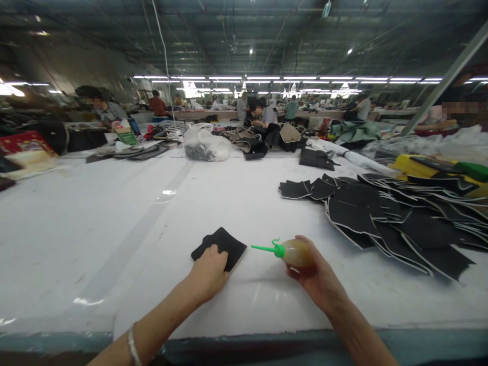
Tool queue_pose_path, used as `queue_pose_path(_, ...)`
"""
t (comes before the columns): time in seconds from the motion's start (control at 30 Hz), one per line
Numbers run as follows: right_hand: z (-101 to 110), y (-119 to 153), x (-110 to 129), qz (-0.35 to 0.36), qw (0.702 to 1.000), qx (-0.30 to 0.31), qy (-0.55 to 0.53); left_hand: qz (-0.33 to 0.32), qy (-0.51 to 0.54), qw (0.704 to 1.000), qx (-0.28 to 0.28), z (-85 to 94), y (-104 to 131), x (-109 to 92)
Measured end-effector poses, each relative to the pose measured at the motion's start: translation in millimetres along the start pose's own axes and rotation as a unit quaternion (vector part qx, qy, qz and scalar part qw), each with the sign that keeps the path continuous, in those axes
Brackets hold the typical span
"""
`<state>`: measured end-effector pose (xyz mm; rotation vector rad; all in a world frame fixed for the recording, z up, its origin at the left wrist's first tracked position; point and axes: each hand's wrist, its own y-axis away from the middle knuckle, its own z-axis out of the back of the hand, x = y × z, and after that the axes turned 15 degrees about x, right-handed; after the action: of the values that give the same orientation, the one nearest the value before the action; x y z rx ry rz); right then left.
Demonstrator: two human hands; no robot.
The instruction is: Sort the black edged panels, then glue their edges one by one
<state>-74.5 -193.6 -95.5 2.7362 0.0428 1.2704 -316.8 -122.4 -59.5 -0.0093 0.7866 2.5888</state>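
Observation:
A small black panel (pixel 231 243) with a pale edge lies on the white tabletop (pixel 145 223), near the middle front. My left hand (pixel 210 270) is on its lower left part, fingers bent and pressed together over it. To the right, my right hand (pixel 314 279) is wrapped round a squeeze bottle (pixel 297 252) holding amber liquid. The bottle is tilted on its side above the table, and its thin green nozzle points left, its tip a short way off the panel's right corner.
Many black cut pieces (pixel 356 213) with pale edges are spread in overlapping stacks at the right. Farther back are a clear plastic bag (pixel 206 143), a black pouch (pixel 315 158) and a yellow item (pixel 414 166). Several people work at tables beyond.

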Motion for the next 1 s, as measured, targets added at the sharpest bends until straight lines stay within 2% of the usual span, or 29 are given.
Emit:
queue_pose_path(0.13,0,-2,-6,0.014,0.998,-0.039,0.050,0.008,0.002,1.000,0.010,3.0,0,-2)
queue_pose_path(0.3,-2,-1,-5,0.024,0.994,-0.004,0.108,0.006,-0.003,1.000,0.019,4.8,1,-4)
queue_pose_path(0.43,-2,-1,-5,0.024,0.995,0.008,0.095,0.020,-0.027,0.999,0.017,5.1,0,-8)
queue_pose_path(0.67,0,-3,-9,-0.005,0.997,-0.023,0.080,0.023,-0.041,0.998,0.034,10.6,-3,-15)
queue_pose_path(0.83,-5,-3,-6,0.053,0.987,-0.005,0.150,0.035,-0.054,0.998,-0.008,1.8,-12,-21)
queue_pose_path(1.0,-11,-3,1,0.120,0.967,-0.016,0.223,0.013,-0.077,0.997,-0.020,2.4,-24,-6)
